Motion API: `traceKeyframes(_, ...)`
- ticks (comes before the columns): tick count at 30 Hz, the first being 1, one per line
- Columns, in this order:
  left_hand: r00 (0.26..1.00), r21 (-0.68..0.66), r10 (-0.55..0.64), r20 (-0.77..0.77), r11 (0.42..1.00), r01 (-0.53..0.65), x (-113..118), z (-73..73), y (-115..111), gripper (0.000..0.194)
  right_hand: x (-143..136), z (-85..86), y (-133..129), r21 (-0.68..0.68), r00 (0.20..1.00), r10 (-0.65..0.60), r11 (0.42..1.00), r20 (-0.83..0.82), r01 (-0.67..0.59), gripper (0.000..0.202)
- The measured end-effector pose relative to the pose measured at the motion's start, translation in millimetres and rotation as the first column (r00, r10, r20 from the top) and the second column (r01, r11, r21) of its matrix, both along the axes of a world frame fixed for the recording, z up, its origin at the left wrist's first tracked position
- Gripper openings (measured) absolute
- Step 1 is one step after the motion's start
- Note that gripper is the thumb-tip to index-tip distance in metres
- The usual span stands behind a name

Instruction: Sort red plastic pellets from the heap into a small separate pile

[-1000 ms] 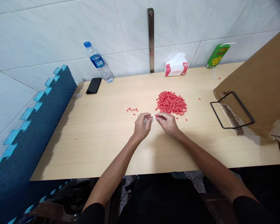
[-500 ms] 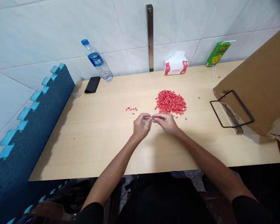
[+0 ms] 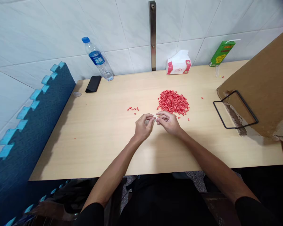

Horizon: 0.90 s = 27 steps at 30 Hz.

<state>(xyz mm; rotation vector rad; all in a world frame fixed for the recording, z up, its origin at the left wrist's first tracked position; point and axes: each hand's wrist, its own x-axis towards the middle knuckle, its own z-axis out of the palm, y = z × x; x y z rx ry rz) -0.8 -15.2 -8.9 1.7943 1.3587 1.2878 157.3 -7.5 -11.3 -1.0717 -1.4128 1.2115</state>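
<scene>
My left hand (image 3: 142, 127) and my right hand (image 3: 170, 124) meet just in front of a heap of small red pieces (image 3: 173, 102). Thumb and fingers of each are pinched together, tips almost touching. A tiny whitish bit shows between the fingertips, too small to name. Something pale and translucent shows in the curl of my left hand, mostly covered by the fingers. Left of the heap lies a small scatter of red pieces (image 3: 133, 109), beyond my left hand.
A water bottle (image 3: 97, 59), a black phone (image 3: 93, 84), a tissue pack (image 3: 178, 64) and a green drink carton (image 3: 221, 54) line the wall side. Right stands a cardboard sheet (image 3: 259, 84) with a black wire frame (image 3: 246, 106). A blue foam mat (image 3: 42, 110) borders the left.
The red bit seen between my fingertips no longer shows; a whitish bit does. My right fingertips have drawn slightly apart from the left, the index finger lifting a little.
</scene>
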Motion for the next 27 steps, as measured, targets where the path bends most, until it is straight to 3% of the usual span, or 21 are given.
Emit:
traceKeyframes(5,0.984,0.129,-0.018,-0.175,0.991,0.041,-2.1,-0.2,-1.2,0.014,1.7,3.7,-2.0,0.263,0.954,-0.074,0.965,0.29,-0.005,0.016)
traceKeyframes(11,0.941,0.241,0.001,-0.338,0.967,0.086,-5.0,1.8,-0.5,0.012,4.1,2.8,0.4,0.448,0.893,-0.095,0.885,0.441,-0.127,0.017)
traceKeyframes(17,0.929,0.231,-0.063,-0.365,0.96,0.156,-5.8,-0.8,0.8,0.013,5.6,2.2,1.4,0.387,0.898,-0.063,0.914,0.435,-0.123,0.015)
traceKeyframes(23,0.976,0.057,-0.069,-0.207,0.995,0.083,-3.4,4.3,-0.7,0.017,4.5,8.4,-1.2,0.213,0.957,-0.026,0.976,0.288,-0.037,0.011)
traceKeyframes(27,0.989,-0.029,-0.067,-0.132,0.998,0.063,-3.0,5.8,0.8,0.014,3.3,7.9,-1.8,0.107,0.984,0.03,0.993,0.175,-0.05,0.012)
